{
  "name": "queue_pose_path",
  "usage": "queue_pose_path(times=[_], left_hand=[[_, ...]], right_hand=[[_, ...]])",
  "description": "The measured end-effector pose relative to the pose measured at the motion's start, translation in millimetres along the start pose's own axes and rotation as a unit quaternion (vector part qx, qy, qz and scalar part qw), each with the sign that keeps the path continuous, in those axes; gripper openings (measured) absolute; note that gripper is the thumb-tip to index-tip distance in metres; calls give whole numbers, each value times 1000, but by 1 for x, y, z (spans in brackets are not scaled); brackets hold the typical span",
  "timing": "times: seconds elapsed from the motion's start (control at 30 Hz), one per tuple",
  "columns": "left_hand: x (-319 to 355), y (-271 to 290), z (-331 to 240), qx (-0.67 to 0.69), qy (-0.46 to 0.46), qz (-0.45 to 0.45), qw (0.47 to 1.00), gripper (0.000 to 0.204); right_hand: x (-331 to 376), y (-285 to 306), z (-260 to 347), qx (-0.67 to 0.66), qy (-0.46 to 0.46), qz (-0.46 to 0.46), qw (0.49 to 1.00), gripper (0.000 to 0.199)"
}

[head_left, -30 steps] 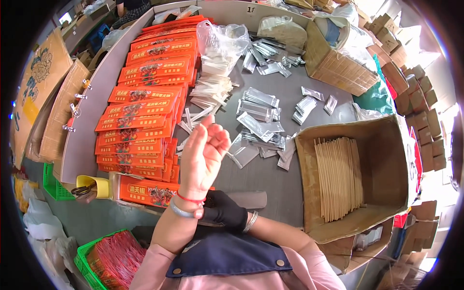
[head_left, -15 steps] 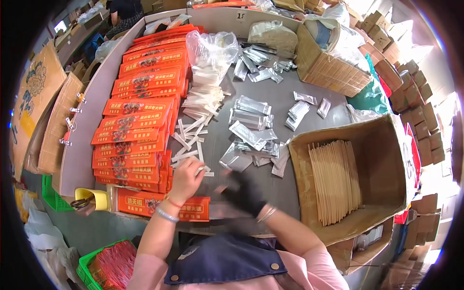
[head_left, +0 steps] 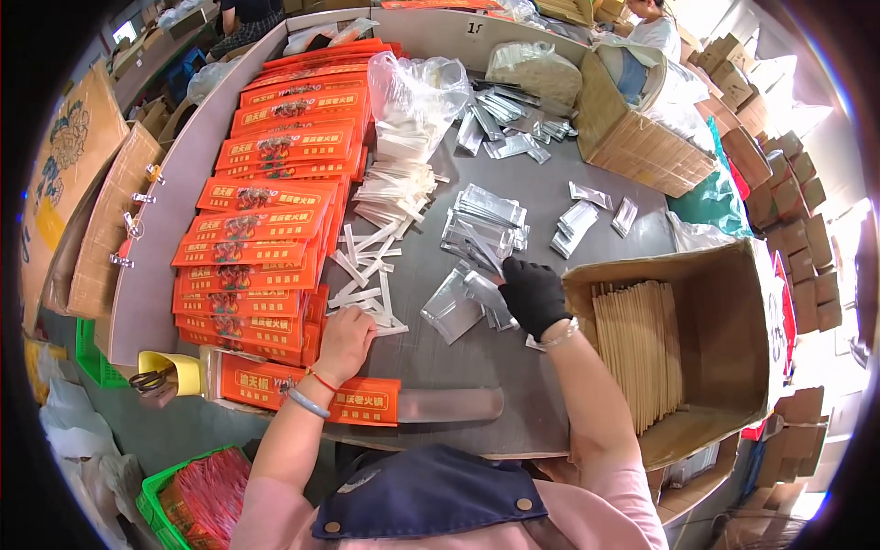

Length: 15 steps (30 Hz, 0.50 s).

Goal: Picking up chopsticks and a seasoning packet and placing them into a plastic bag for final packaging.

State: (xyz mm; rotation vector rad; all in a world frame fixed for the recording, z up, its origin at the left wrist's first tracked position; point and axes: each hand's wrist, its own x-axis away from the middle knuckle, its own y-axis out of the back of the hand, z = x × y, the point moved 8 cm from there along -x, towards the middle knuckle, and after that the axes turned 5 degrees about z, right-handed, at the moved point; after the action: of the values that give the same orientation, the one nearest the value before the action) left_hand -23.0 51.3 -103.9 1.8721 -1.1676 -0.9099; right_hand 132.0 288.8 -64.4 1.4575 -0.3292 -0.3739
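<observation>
My left hand (head_left: 345,346) is low over the near end of the scattered white paper strips (head_left: 378,266), fingers curled together; whatever is at their tips is hidden. In a black glove, my right hand (head_left: 535,299) pinches a tilted silver packet (head_left: 484,249) at the pile of flat silver packets (head_left: 486,218). More silver packets (head_left: 454,307) lie just left of the glove. Below my hands, along the table's front edge, lies an orange-red printed sleeve (head_left: 367,401) with a clear plastic end (head_left: 454,405) extending right.
Overlapping orange-red sleeves (head_left: 247,252) fill the left side. A cardboard box (head_left: 724,348) at the right holds wooden chopsticks (head_left: 637,357). Another carton (head_left: 632,151) stands at the back right. A yellow holder with scissors (head_left: 183,377) sits at the left front corner. Two other people are partly visible beyond.
My right hand has moved away and right to the silver packets, uncovering the clear plastic end. My left hand has lowered slightly toward the white strips.
</observation>
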Motion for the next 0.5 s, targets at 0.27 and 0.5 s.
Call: queue_pose_path(times=[0.27,0.5], left_hand=[[3,8,-20,159,20,13,987,10],[-23,-8,-81,205,-18,52,977,9]], right_hand=[[35,15,4,-184,-7,-59,981,37],[220,-3,-114,-116,-409,-96,900,27]])
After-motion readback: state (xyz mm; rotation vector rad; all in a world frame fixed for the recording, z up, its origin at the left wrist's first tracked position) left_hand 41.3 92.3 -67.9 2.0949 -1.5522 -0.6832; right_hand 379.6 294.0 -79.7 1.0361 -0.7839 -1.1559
